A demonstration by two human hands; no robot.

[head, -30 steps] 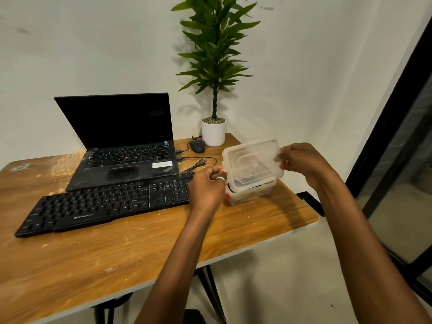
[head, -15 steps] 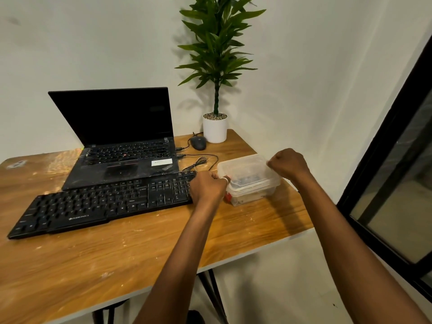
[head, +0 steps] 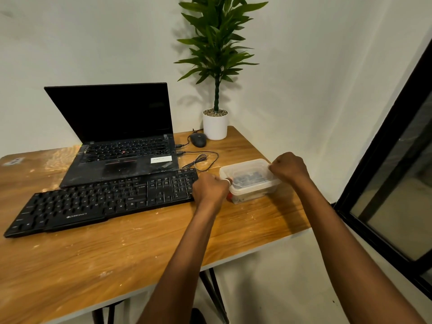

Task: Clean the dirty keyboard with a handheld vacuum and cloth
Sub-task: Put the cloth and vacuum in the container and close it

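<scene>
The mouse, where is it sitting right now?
In the head view, the black mouse lies at the far right of the table, between the open laptop on its left and the white plant pot on its right.

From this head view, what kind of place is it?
Probably a home or small-office desk corner: open laptop, black keyboard and mouse on a wooden table, with a potted plant behind.

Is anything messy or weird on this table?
The wooden table is dotted with pale specks and smears, and the laptop looks dusty below its keys. The plastic box in the left hand and right hand looks fine.
</scene>
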